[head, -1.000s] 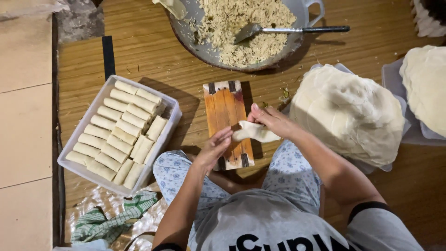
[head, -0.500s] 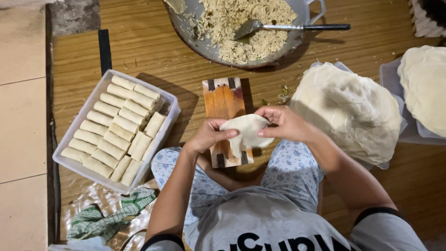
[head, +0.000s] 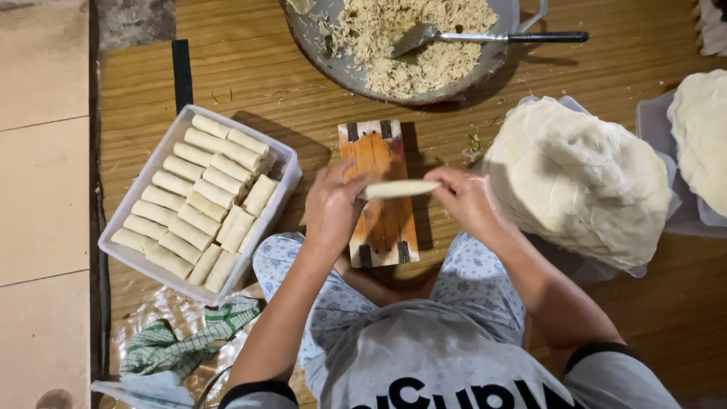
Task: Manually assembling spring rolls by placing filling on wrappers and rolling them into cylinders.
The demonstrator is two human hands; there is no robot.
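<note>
Both my hands hold a pale rolled wrapper [head: 399, 188] level above a small orange wooden board [head: 381, 220] that lies on the wooden floor between my knees. My left hand [head: 333, 208] pinches the roll's left end. My right hand [head: 466, 201] grips its right end. The roll is thin and lies crosswise over the board.
A white tray [head: 144, 261] with several finished rolls sits left. A big metal pan [head: 326, 53] of crumbly filling with a spatula [head: 485, 35] is at top. A stack of thin wrappers [head: 579, 178] on plastic lies right, another stack [head: 700, 136] far right. A green checked cloth [head: 178, 344] lies lower left.
The wrapper was a loose open sheet between my hands; it is now rolled into a thin stick held by both ends over the board.
</note>
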